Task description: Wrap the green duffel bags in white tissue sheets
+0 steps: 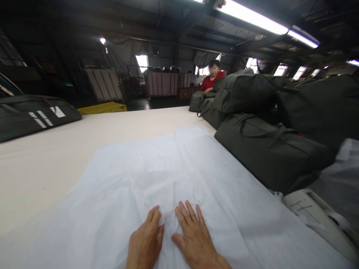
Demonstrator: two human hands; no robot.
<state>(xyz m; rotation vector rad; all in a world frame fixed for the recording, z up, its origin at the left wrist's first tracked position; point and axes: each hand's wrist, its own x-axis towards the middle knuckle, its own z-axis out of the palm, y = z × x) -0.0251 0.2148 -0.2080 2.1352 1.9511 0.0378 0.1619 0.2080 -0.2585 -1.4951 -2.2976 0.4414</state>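
A thin white sheet of fabric-like material [120, 209] lies spread over the table, with creases and a layered edge near its middle. My left hand [147, 237] is closed at the bottom centre, a fold of the sheet pinched between thumb and fingers. Just to its right, my right hand [195, 235] rests flat on the sheet, palm down, fingers stretched and apart.
Dark green duffel bags [263, 149] are piled along the right side. A beige case [316, 213] marked "H" lies at lower right beside clear plastic [342, 179]. Another green bag [36, 114] lies far left on the cream tabletop [92, 129]. A person in red [211, 80] is beyond the table.
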